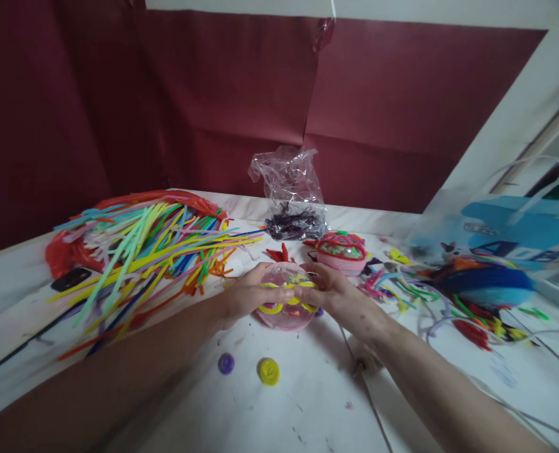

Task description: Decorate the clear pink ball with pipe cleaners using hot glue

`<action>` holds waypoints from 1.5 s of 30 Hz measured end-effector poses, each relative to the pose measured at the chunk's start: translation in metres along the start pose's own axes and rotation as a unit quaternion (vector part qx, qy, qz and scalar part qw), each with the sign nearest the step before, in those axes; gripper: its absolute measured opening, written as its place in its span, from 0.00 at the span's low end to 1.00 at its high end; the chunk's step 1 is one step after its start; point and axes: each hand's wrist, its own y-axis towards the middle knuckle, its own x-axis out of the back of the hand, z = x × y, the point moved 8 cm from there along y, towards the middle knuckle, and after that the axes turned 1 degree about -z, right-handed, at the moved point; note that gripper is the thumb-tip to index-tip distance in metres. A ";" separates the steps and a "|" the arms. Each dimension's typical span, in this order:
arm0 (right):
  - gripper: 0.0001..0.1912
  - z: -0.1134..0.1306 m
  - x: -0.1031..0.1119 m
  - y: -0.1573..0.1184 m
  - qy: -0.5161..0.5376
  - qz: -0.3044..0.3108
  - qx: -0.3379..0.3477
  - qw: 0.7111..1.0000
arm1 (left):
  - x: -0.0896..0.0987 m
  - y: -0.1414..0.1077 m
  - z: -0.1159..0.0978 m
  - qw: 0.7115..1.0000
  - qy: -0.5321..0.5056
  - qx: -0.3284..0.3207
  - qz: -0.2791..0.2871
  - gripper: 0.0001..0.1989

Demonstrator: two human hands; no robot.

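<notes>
A clear round ball with a pink rim (287, 319) sits at the middle of the white table, with yellow pipe-cleaner loops across its front. My left hand (253, 292) grips its left side, the thumb on the yellow loops. From the right, my right hand (329, 290) holds the same ball, its thumb nearly meeting the other one. Nearer to me lie a purple coil (226, 363) and a yellow coil (269, 372). Red fuzzy pieces (279, 253) show just behind the ball.
Many coloured pipe cleaners (142, 245) spread over the left side. Behind stands a clear plastic bag (295, 189) with dark strands. At the right are a pink wrapped ball (341, 255), a blue wrapped ball (491, 286), loose scraps, a cable and a blue-and-white bag (519, 229).
</notes>
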 end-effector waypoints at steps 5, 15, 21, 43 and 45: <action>0.43 0.000 0.004 0.000 -0.006 -0.007 0.009 1.000 | 0.000 -0.001 -0.006 0.999 -0.022 -0.011 0.024 0.34; 0.51 0.009 -0.004 -0.006 -0.055 0.101 0.048 0.992 | 0.013 0.005 0.009 0.998 -0.052 0.039 -0.020 0.31; 0.58 0.001 -0.005 -0.006 -0.137 0.052 0.070 0.987 | 0.013 0.006 0.011 0.993 -0.049 0.104 -0.024 0.37; 0.42 -0.011 0.025 0.003 -0.135 0.086 0.071 0.984 | 0.018 0.017 0.007 0.990 -0.002 -0.095 0.105 0.44; 0.40 -0.013 0.031 0.005 -0.134 0.081 0.083 0.984 | 0.017 0.015 0.004 0.989 0.000 -0.098 0.113 0.42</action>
